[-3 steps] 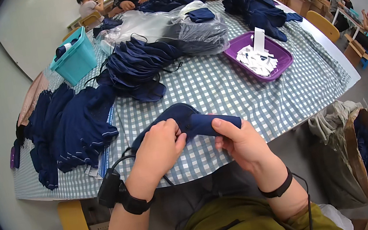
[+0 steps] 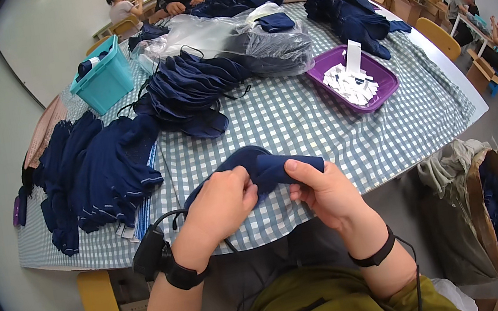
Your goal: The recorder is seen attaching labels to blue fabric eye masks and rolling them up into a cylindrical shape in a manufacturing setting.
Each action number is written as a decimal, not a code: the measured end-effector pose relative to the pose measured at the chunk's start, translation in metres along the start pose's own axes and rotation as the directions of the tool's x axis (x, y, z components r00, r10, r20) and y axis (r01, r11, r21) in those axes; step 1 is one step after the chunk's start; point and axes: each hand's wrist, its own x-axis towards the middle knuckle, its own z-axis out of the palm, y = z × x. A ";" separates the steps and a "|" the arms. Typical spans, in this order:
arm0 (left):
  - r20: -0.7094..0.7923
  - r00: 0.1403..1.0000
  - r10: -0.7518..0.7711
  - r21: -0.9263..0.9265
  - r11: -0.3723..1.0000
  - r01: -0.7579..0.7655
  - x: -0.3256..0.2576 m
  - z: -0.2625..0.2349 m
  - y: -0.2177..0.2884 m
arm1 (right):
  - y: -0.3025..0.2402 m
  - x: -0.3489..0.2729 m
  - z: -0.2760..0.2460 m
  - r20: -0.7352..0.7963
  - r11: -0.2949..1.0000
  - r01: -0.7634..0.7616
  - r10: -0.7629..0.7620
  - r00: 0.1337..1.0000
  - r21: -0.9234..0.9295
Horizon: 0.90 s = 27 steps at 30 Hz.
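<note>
In front of me, just above the near edge of the table, both hands are on a navy-blue fabric piece (image 2: 282,164) with a rounded part and a rolled, band-like end. My left hand (image 2: 222,199) pinches it near the middle, fingers curled in. The rolled end lies in my right hand (image 2: 326,189), thumb on top and fingers beneath. What exactly my left fingertips grip is hidden by the hand. Beyond lies a stack of navy fabric pieces (image 2: 185,91) with thin dark cords.
A checked cloth (image 2: 267,107) covers the table. On it are a purple tray (image 2: 390,73) of white tags, a teal basket (image 2: 102,87), folded navy garments (image 2: 110,166) at left and a clear plastic bag (image 2: 284,47). A large open sack (image 2: 464,213) stands right; people sit beyond.
My left hand has shifted slightly right along the fabric, and its fingers cover the spot near the rolled end. The right hand keeps its hold, nearly unmoved.
</note>
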 end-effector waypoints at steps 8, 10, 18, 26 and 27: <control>-0.040 0.991 -0.127 -0.291 0.950 0.110 -0.011 -0.014 0.016 | -0.014 -0.012 0.001 0.032 0.988 0.112 -0.109 0.993 -0.107; -0.117 0.988 -0.098 -0.325 0.944 0.055 -0.024 -0.024 0.018 | -0.024 -0.014 -0.004 0.031 0.962 0.243 -0.241 0.970 -0.124; -0.165 0.909 -0.383 -0.566 0.791 0.230 -0.077 -0.002 0.012 | -0.028 -0.001 -0.029 -0.127 0.952 0.215 -0.247 0.961 -0.219; -0.988 0.148 0.033 -0.111 0.507 -0.855 -0.165 -0.037 0.066 | -0.019 0.004 -0.031 -0.123 0.917 0.241 -0.292 0.948 -0.317; -0.995 0.063 0.080 -0.013 0.517 -0.856 -0.176 -0.050 0.071 | -0.019 0.004 -0.030 -0.122 0.916 0.246 -0.296 0.947 -0.316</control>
